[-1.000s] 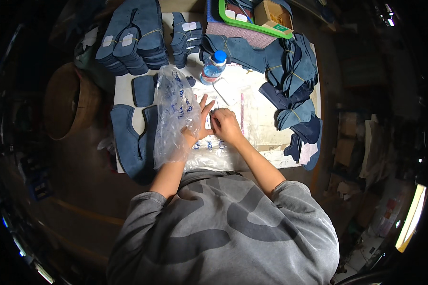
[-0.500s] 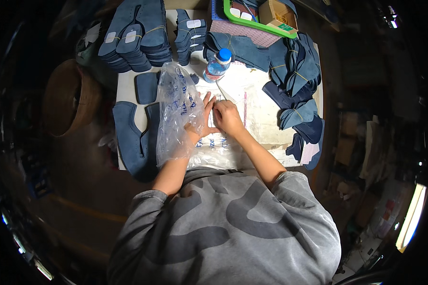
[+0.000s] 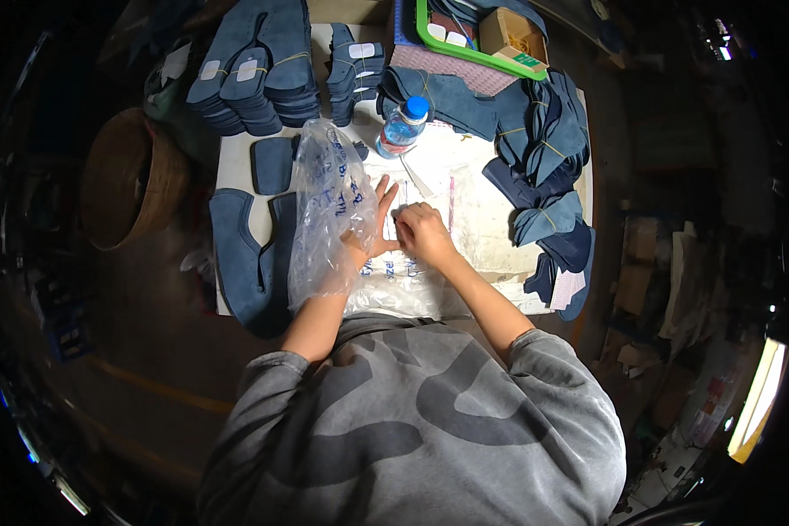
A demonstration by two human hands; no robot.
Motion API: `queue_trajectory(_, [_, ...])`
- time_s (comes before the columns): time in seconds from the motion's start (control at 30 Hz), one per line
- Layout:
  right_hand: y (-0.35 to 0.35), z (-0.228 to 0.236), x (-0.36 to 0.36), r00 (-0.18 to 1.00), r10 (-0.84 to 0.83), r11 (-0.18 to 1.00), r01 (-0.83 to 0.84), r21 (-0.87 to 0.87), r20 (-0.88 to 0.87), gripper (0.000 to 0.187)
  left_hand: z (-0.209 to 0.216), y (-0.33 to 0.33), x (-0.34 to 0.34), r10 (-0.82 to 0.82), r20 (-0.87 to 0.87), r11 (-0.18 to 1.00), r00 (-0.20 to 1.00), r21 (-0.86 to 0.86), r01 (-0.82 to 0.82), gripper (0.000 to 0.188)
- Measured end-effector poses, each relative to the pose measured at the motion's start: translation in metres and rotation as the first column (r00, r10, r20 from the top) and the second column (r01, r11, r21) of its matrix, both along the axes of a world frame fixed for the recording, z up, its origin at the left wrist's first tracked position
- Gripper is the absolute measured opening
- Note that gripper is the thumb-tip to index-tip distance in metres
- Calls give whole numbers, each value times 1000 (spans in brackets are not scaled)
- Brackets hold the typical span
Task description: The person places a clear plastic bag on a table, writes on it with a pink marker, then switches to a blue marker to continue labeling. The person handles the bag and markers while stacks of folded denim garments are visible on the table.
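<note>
My left hand (image 3: 379, 226) lies on a clear plastic bag with blue handwriting (image 3: 396, 270), its fingers stretched and the thumb apart. A second fold of crumpled clear plastic (image 3: 329, 188) covers that wrist and part of the hand. Just right of the left thumb, my right hand (image 3: 425, 235) presses down on the sheet with its fingers pinched together. Whatever is between those fingertips is hidden. Beyond the right hand lies a pointed white strip (image 3: 418, 178). A clear bottle with a blue cap (image 3: 401, 130) stands past the hands.
Tied stacks of dark blue cut pieces (image 3: 267, 74) line the far left, with loose pieces (image 3: 234, 230) nearer. More tied bundles (image 3: 543, 131) run down the right side. A green tray (image 3: 491, 60) holds a small cardboard box (image 3: 510, 37). A round basket (image 3: 131, 180) stands left of the table.
My right hand has slid a short way toward me, fingers still pinched. The left hand stays in place. The whole view has shifted slightly.
</note>
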State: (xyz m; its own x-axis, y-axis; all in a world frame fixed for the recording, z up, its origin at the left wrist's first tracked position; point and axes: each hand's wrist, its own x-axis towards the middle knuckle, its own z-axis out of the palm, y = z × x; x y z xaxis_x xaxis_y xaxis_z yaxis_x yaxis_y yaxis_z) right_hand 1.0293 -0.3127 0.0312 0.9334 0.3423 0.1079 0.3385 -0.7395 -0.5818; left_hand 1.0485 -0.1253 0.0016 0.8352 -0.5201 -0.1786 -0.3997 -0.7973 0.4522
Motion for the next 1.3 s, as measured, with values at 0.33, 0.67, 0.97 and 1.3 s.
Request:
queue_trajectory(0.33, [-15,6,0,995,79,993,-72,96,-68,5,-1,0,1,-1,-70,998,998,-64,-4,139])
queue_trajectory(0.67, [-16,3,-21,989,38,989,-17,145,-143,6,1,1,1,-2,-47,997,999,-83,-2,138])
queue_trajectory(0.97, [-56,-2,-53,865,-356,851,456,261,-354,10,14,21,-23,-29,50,992,998,-117,35,129])
queue_trajectory(1.3, [-16,-1,-18,987,-157,982,161,103,-46,6,17,26,-32,-40,-71,996,997,-88,34,139])
